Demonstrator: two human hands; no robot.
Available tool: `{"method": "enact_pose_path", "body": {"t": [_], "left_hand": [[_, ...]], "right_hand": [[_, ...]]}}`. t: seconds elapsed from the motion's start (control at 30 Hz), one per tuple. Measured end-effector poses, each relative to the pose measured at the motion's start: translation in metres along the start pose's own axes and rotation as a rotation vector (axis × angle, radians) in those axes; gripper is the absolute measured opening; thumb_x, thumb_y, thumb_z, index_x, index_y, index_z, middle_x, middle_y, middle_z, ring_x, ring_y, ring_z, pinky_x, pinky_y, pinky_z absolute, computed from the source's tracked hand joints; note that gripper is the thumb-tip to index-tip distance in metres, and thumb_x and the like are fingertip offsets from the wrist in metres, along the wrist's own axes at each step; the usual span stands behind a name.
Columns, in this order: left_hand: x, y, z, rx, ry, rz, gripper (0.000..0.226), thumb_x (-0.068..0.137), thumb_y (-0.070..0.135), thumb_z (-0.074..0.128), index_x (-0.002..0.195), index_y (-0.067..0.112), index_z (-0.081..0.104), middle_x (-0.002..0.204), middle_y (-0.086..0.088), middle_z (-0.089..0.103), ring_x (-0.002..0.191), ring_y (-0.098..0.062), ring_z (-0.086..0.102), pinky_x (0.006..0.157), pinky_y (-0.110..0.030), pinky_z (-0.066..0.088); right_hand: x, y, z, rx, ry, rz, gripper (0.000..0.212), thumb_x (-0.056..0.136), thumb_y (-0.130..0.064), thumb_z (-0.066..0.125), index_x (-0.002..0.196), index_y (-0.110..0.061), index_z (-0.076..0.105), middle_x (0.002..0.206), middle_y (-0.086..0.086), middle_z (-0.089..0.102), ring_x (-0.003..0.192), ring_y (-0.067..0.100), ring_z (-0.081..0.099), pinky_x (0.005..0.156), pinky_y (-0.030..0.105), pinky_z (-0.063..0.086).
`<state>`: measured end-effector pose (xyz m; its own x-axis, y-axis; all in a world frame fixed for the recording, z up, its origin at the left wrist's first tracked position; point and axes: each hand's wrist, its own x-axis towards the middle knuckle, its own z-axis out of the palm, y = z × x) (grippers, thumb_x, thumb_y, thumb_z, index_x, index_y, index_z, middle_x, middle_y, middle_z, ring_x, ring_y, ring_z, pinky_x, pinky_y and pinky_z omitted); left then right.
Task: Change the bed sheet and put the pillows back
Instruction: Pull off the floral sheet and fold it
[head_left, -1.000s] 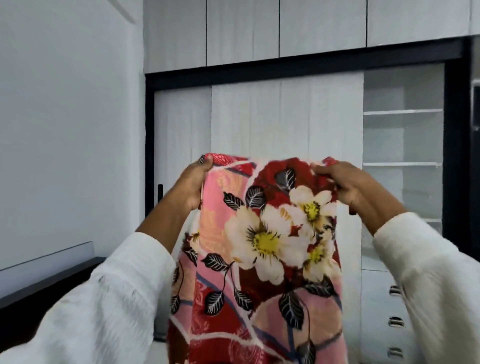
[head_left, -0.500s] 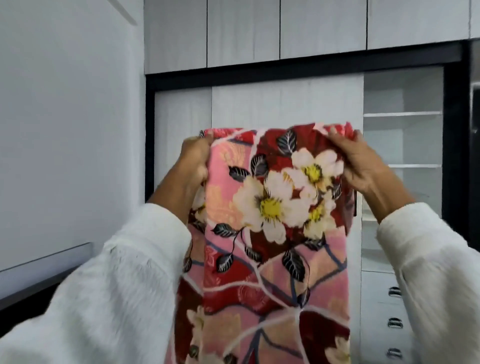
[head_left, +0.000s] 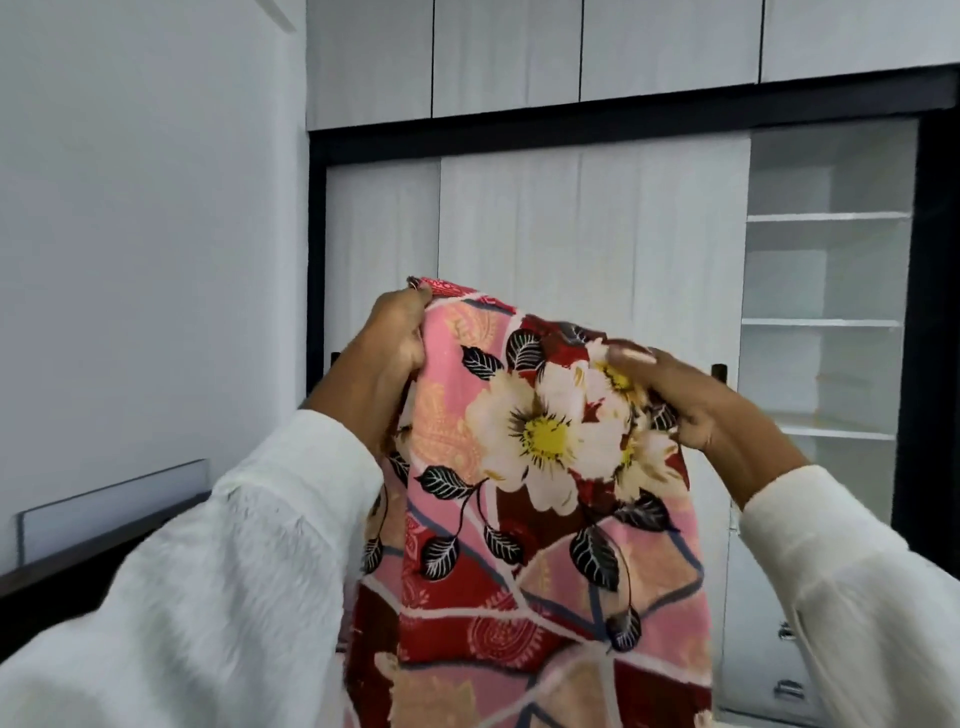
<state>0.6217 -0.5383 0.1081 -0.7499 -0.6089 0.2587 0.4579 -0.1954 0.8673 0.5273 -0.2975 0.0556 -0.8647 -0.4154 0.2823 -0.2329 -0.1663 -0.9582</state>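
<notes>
Long white sleeves on both arms, fuzzy fabric prob.; bare hands.

A: What stands ahead?
B: The floral bed sheet hangs between both hands, screening the wardrobe doors behind.
A: Any open room?
B: Left, clear air before the white wall; right, open wardrobe shelves behind the right hand.
</notes>
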Motion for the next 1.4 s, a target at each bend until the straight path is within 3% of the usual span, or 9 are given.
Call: {"method": "enact_pose_path", "body": {"t": [0.1, 0.33, 0.5, 0.6, 0.77, 0.87, 1.0, 1.2, 1.4], "left_hand": [[0.001, -0.015, -0.015, 0.062, -0.016, 0.001, 0.024, 0.096, 0.013, 0.051, 0.073, 0.008, 0.055, 0.060, -0.004, 0.061, 0.044, -0.016, 0.058, 0.040, -0.024, 0.049], [-0.010, -0.053, -0.059, 0.068, 0.031, 0.120, 0.024, 0.101, 0.021, 0.039, 0.077, 0.020, 0.041, 0.051, 0.006, 0.043, 0.038, -0.005, 0.037, 0.042, -0.017, 0.034], [-0.046, -0.135, -0.071, 0.410, 0.525, 0.589, 0.029, 0.096, 0.028, 0.043, 0.081, 0.005, 0.053, 0.091, -0.010, 0.055, 0.083, -0.022, 0.050, 0.072, -0.029, 0.037], [-0.071, -0.167, -0.066, 0.504, 0.474, 0.791, 0.043, 0.089, 0.043, 0.040, 0.079, 0.005, 0.056, 0.087, -0.002, 0.047, 0.081, -0.021, 0.048, 0.069, -0.030, 0.039], [-0.076, -0.196, -0.059, 0.586, 0.246, 0.468, 0.036, 0.088, 0.055, 0.049, 0.077, 0.021, 0.056, 0.080, 0.004, 0.059, 0.076, -0.014, 0.056, 0.065, -0.026, 0.045], [-0.075, -0.187, -0.058, 0.284, 0.060, 0.145, 0.027, 0.097, 0.023, 0.047, 0.073, 0.012, 0.052, 0.076, -0.009, 0.056, 0.075, -0.022, 0.051, 0.063, -0.027, 0.039], [-0.086, -0.151, -0.059, -0.230, -0.129, -0.153, 0.034, 0.099, 0.031, 0.038, 0.093, 0.009, 0.063, 0.079, -0.010, 0.071, 0.068, -0.023, 0.067, 0.061, -0.025, 0.051], [-0.066, -0.137, -0.070, 0.237, -0.051, 0.153, 0.033, 0.077, 0.045, 0.068, 0.096, 0.018, 0.070, 0.093, -0.006, 0.072, 0.088, -0.023, 0.066, 0.082, -0.035, 0.052], [-0.058, -0.166, -0.061, 0.197, 0.051, 0.100, 0.025, 0.098, 0.034, 0.042, 0.093, 0.013, 0.055, 0.104, -0.017, 0.062, 0.095, -0.030, 0.061, 0.090, -0.051, 0.049]], "right_hand": [[-0.004, 0.006, 0.004, -0.039, 0.046, -0.065, 0.086, 0.081, -0.008, 0.069, 0.148, -0.027, 0.018, 0.128, 0.018, 0.047, 0.072, 0.020, 0.068, 0.051, 0.030, 0.056], [-0.004, -0.026, 0.014, 0.020, 0.027, -0.376, 0.028, 0.087, 0.003, 0.056, 0.101, -0.020, 0.065, 0.084, 0.004, 0.063, 0.060, 0.008, 0.066, 0.060, 0.023, 0.057], [0.008, -0.027, 0.028, -0.029, 0.050, -0.404, 0.024, 0.087, 0.003, 0.057, 0.091, -0.018, 0.067, 0.085, 0.005, 0.065, 0.069, 0.010, 0.064, 0.071, 0.024, 0.057], [0.014, -0.027, 0.036, -0.017, 0.082, -0.428, 0.023, 0.087, 0.003, 0.057, 0.089, -0.018, 0.067, 0.084, 0.005, 0.065, 0.069, 0.009, 0.063, 0.072, 0.023, 0.057], [0.017, -0.029, 0.038, 0.000, 0.094, -0.438, 0.022, 0.087, 0.002, 0.058, 0.089, -0.018, 0.067, 0.085, 0.006, 0.066, 0.070, 0.011, 0.064, 0.071, 0.024, 0.057], [0.017, -0.027, 0.029, 0.018, 0.121, -0.425, 0.022, 0.088, 0.001, 0.057, 0.089, -0.018, 0.068, 0.082, 0.005, 0.067, 0.066, 0.010, 0.065, 0.064, 0.023, 0.057], [0.015, -0.020, 0.011, 0.049, 0.139, -0.391, 0.020, 0.089, -0.001, 0.056, 0.091, -0.017, 0.068, 0.077, 0.002, 0.069, 0.061, 0.009, 0.065, 0.057, 0.022, 0.056], [0.019, -0.017, 0.001, 0.170, 0.072, -0.402, 0.020, 0.089, 0.000, 0.055, 0.091, -0.017, 0.066, 0.068, -0.003, 0.071, 0.062, 0.009, 0.067, 0.061, 0.026, 0.058], [0.020, -0.014, 0.012, 0.158, 0.017, -0.407, 0.019, 0.089, -0.001, 0.055, 0.092, -0.016, 0.066, 0.071, -0.001, 0.072, 0.063, 0.011, 0.068, 0.058, 0.025, 0.057]]}}
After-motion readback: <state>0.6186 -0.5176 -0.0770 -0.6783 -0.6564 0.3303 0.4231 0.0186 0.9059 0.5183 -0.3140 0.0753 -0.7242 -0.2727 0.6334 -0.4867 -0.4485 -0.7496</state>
